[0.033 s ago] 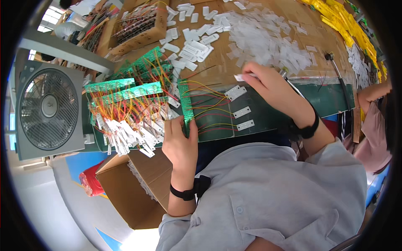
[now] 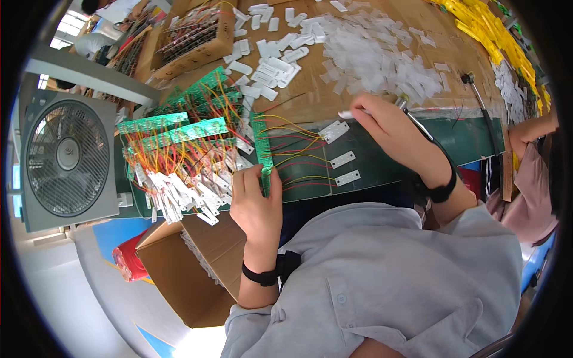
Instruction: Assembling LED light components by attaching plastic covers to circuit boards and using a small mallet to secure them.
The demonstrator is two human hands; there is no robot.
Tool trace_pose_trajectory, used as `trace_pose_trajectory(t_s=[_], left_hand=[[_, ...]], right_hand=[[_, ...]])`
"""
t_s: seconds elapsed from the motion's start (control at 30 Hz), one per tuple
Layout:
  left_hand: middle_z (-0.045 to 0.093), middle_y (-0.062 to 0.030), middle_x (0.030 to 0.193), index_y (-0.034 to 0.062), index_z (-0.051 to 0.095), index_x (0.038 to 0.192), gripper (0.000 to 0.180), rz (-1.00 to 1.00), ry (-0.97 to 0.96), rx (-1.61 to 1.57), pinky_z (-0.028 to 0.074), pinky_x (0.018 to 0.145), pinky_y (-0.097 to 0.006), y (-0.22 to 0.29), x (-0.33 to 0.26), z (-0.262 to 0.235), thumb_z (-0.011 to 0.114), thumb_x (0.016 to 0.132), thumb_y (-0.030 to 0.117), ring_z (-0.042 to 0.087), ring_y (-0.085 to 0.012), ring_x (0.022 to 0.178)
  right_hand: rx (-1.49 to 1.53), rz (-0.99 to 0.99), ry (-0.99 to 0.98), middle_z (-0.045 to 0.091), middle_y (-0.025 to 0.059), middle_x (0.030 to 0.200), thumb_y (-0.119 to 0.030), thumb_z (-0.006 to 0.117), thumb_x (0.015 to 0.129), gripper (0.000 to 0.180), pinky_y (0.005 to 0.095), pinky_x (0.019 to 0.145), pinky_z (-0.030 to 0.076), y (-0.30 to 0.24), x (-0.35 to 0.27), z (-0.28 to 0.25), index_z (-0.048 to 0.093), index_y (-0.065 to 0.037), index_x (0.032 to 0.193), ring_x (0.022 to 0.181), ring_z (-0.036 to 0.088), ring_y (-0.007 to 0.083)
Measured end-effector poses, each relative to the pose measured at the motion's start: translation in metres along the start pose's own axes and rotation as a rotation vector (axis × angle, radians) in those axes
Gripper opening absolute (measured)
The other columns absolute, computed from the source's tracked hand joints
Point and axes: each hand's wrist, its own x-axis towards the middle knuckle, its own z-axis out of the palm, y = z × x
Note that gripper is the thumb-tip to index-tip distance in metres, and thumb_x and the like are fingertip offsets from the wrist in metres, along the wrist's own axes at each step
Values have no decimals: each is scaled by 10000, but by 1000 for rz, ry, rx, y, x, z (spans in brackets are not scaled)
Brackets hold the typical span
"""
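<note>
While the left hand presses flat on the lower end of a narrow green circuit board strip at the workbench's near edge, fingers closed over it, the right hand pinches a small white strip beside the soldering iron. Red and yellow wires run from the board to three white LED modules on the green mat. Best to keep the board pinned so the wires stay untangled and level.
</note>
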Motion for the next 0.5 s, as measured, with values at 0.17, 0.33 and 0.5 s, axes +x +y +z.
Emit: trace_pose_trajectory(t_s=[0.17, 0.33, 0.5], left_hand=[[596, -94, 880, 49, 669, 886, 220, 326, -300, -316, 482, 760, -422, 31, 11, 15, 833, 751, 108, 585, -317, 872], [591, -90, 951, 44, 652, 866, 259, 352, -585, -365, 462, 831, -418, 36, 13, 20, 848, 703, 88, 561, -312, 943], [644, -73, 947, 27, 629, 892, 202, 390, -520, -469, 492, 794, -372, 30, 12, 22, 806, 796, 50, 608, -256, 887]], right_hand=[[15, 45, 143, 615, 99, 768, -89, 682, 940, 174, 344, 689, 490, -3, -56, 4, 611, -29, 1086, 710, 604, 243], [177, 207, 28, 634, 86, 805, -52, 732, 897, 249, 295, 659, 516, -1, -68, 6, 652, -30, 1131, 692, 614, 160], [280, 176, 103, 698, 97, 898, -31, 720, 900, 295, 264, 711, 546, 0, -62, 11, 675, -35, 1192, 771, 678, 147]])
